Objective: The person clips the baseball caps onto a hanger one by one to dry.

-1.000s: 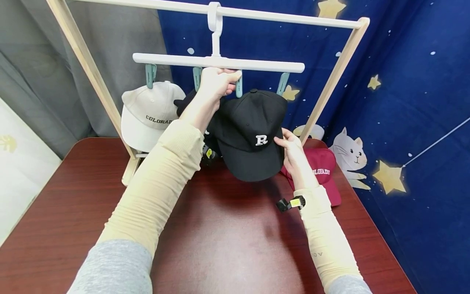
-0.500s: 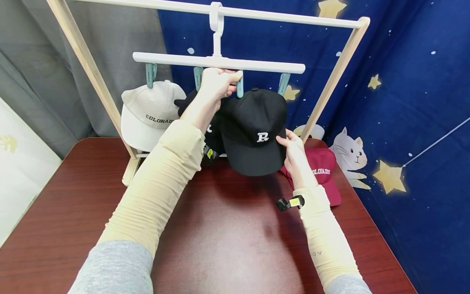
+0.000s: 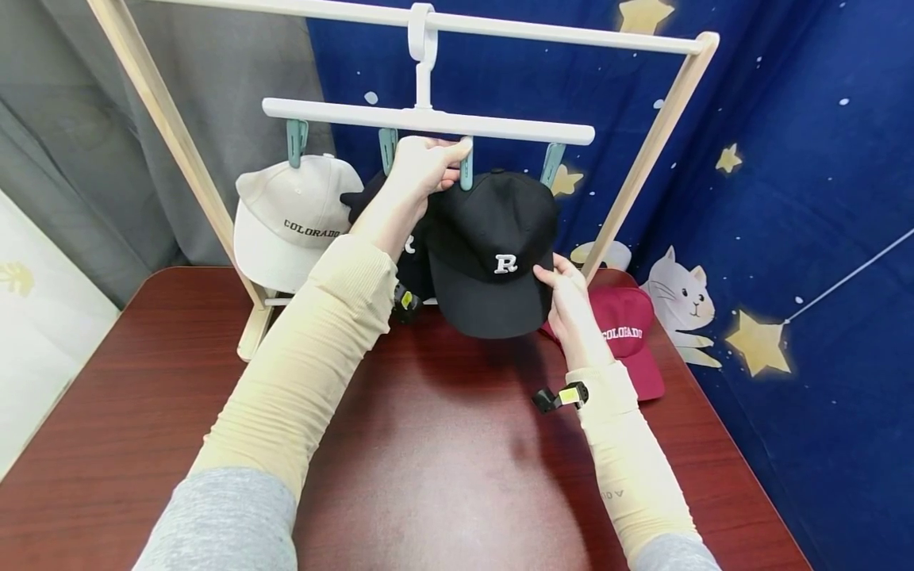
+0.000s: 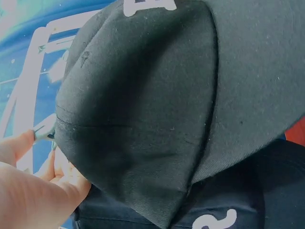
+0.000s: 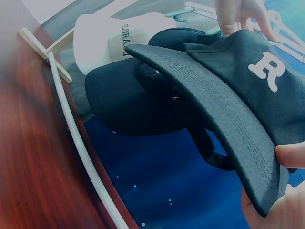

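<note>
A black baseball cap [image 3: 493, 222] with a white R hangs below the white hanger bar [image 3: 500, 125]. My left hand [image 3: 417, 170] pinches a green clip [image 3: 466, 165] just above the cap's crown. In the left wrist view, that clip's end [image 4: 45, 129] meets the cap's edge; whether its jaws grip the fabric I cannot tell. My right hand [image 3: 570, 305] holds the cap at its right side by the brim, and in the right wrist view its thumb [image 5: 291, 155] lies on top with fingers beneath. A second black cap [image 5: 128, 102] hangs behind, partly hidden.
A light grey COLORADO cap [image 3: 296, 222] hangs from the leftmost clip [image 3: 296, 143]. The rightmost clip [image 3: 552, 164] hangs beside the black cap. On the brown table [image 3: 428, 476], a dark red cap [image 3: 628, 333] lies by the rack's right leg [image 3: 643, 159].
The black cap has risen slightly and sits closer under the hanger. My left hand stays on the clip, and the right hand has shifted only a little.
</note>
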A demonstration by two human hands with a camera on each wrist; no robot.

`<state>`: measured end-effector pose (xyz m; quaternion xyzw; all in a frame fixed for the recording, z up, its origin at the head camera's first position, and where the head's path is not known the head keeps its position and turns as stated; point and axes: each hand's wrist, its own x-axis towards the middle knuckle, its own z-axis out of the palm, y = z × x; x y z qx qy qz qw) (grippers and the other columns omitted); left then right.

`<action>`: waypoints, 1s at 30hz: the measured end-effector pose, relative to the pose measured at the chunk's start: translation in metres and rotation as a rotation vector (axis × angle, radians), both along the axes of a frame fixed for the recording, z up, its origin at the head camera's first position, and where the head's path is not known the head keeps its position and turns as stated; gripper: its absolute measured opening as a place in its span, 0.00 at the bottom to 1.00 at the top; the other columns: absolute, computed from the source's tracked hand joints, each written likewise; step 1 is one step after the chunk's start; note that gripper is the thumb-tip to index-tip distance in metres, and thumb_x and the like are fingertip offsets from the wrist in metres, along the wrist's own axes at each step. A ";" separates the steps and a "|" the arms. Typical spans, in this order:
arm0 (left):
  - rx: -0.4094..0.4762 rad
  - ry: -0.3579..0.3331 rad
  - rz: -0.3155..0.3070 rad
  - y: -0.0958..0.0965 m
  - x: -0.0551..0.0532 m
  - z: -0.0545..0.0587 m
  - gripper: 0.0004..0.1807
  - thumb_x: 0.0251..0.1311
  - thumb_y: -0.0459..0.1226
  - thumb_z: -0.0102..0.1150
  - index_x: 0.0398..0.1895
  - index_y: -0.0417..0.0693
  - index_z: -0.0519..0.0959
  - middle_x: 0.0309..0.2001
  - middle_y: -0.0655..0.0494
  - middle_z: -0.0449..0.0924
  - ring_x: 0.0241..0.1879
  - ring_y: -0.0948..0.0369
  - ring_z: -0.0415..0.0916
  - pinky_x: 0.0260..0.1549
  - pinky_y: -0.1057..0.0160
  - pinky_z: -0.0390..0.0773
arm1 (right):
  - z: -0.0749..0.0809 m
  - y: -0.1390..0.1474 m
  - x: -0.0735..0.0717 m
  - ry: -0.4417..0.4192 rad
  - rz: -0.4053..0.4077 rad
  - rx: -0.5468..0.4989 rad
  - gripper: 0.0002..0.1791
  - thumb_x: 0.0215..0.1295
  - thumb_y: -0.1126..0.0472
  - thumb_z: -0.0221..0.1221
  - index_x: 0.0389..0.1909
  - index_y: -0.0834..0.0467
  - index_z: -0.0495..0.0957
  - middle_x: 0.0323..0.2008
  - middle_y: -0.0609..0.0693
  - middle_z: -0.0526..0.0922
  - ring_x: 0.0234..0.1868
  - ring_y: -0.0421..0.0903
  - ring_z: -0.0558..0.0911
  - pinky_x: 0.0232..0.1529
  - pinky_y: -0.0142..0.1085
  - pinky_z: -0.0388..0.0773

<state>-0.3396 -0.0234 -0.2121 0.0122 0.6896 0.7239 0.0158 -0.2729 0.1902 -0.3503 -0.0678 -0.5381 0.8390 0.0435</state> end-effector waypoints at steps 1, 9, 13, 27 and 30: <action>0.000 -0.002 -0.002 0.000 0.000 -0.001 0.17 0.61 0.40 0.63 0.46 0.37 0.80 0.28 0.55 0.77 0.19 0.67 0.71 0.28 0.72 0.74 | -0.001 0.000 0.000 -0.003 0.004 -0.002 0.08 0.67 0.73 0.52 0.42 0.59 0.72 0.36 0.48 0.80 0.34 0.42 0.80 0.38 0.32 0.77; 0.008 0.025 0.002 0.003 -0.003 -0.004 0.19 0.61 0.41 0.63 0.52 0.38 0.79 0.30 0.58 0.77 0.24 0.66 0.72 0.34 0.68 0.73 | -0.012 -0.003 0.000 0.015 0.037 -0.003 0.06 0.68 0.74 0.50 0.41 0.61 0.70 0.39 0.48 0.77 0.37 0.42 0.79 0.40 0.31 0.75; -0.020 0.051 0.013 0.004 -0.004 -0.006 0.20 0.62 0.41 0.62 0.53 0.39 0.79 0.41 0.53 0.79 0.32 0.62 0.76 0.35 0.70 0.73 | -0.016 -0.004 -0.001 0.046 0.074 0.001 0.07 0.68 0.75 0.48 0.41 0.62 0.70 0.45 0.47 0.70 0.40 0.40 0.76 0.42 0.30 0.74; 0.016 0.149 0.029 0.006 -0.006 -0.011 0.21 0.63 0.38 0.60 0.56 0.34 0.76 0.53 0.47 0.78 0.47 0.61 0.75 0.45 0.69 0.75 | -0.027 -0.002 0.002 -0.113 0.199 -0.001 0.12 0.71 0.70 0.46 0.53 0.61 0.64 0.33 0.46 0.82 0.32 0.39 0.83 0.33 0.32 0.79; 0.026 0.167 0.035 0.007 -0.005 -0.011 0.20 0.64 0.38 0.60 0.55 0.34 0.77 0.52 0.47 0.78 0.47 0.61 0.75 0.45 0.69 0.74 | -0.031 -0.001 0.003 -0.127 0.206 0.013 0.15 0.71 0.69 0.47 0.57 0.64 0.64 0.33 0.47 0.81 0.30 0.40 0.82 0.33 0.32 0.79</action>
